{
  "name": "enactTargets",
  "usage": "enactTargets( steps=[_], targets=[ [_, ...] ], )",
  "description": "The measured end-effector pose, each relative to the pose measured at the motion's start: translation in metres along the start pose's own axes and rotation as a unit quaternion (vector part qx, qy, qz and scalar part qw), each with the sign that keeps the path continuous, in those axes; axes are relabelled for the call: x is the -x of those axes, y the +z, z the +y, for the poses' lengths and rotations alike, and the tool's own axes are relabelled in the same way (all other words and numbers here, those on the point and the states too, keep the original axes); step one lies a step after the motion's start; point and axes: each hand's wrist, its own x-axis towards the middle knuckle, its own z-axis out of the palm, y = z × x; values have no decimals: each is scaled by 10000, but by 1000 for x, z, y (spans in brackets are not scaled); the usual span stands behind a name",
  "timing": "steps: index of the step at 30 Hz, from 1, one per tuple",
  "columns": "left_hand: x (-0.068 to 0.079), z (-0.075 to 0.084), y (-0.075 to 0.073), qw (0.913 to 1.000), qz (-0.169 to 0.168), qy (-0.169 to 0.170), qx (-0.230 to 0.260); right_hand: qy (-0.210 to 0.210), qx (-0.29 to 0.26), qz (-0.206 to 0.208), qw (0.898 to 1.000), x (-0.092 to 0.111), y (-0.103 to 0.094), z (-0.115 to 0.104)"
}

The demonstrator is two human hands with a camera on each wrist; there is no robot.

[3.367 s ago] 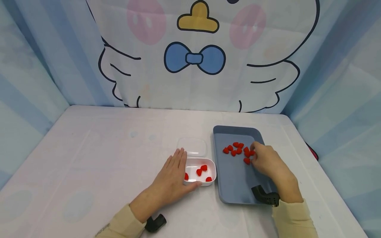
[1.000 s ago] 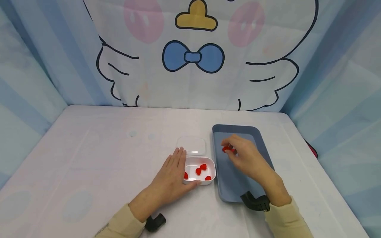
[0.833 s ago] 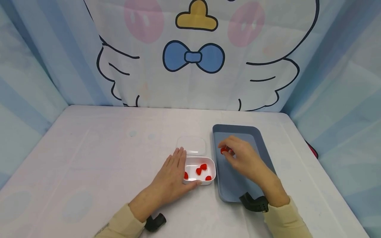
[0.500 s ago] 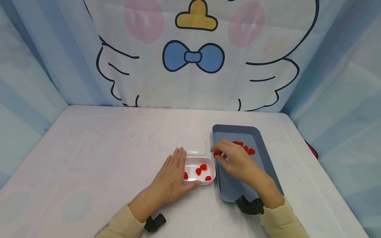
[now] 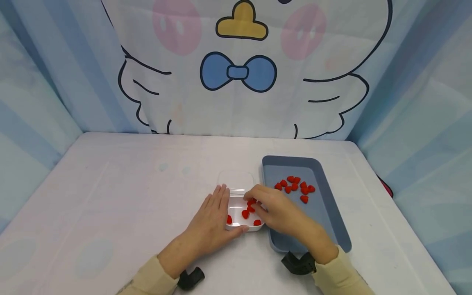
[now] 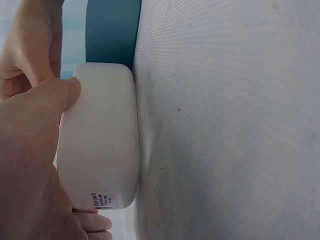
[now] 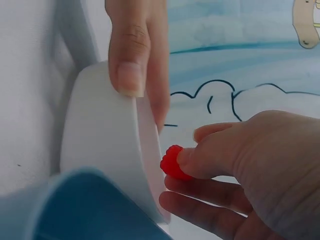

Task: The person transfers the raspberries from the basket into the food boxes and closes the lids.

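Observation:
In the head view a small white box (image 5: 237, 209) holds several red raspberries (image 5: 245, 214). My left hand (image 5: 212, 219) rests against the box's left side, its fingers straight and its thumb along the near rim; the left wrist view shows that thumb on the edge of the box wall (image 6: 102, 135). Over the box's right part, my right hand (image 5: 276, 209) pinches a raspberry (image 7: 172, 162) between thumb and fingers. In the right wrist view this raspberry has a bumpy skin and sits right by the box's opening. The hand hides part of the box.
Right of the box lies a blue-grey tray (image 5: 306, 221) with several raspberries (image 5: 294, 187) toward its far end. A clear lid (image 5: 236, 179) lies behind the box. Printed curtains (image 5: 236, 106) stand behind and at both sides of the white table (image 5: 140, 184).
My right hand reached among the raspberries in the tray, took hold of one, and moved left over the box with it. The left hand stayed at the box.

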Motion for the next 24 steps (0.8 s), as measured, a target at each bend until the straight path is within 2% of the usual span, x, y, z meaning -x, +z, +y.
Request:
enactTargets(
  steps=[9, 24],
  targets=[
    [1, 0, -2, 9999, 81, 60, 79, -213, -138, -130, 9996, -3, 9, -1],
    [1, 0, -1, 9999, 128, 100, 53, 37, -103, -423, 9990, -2, 11, -3]
  ],
)
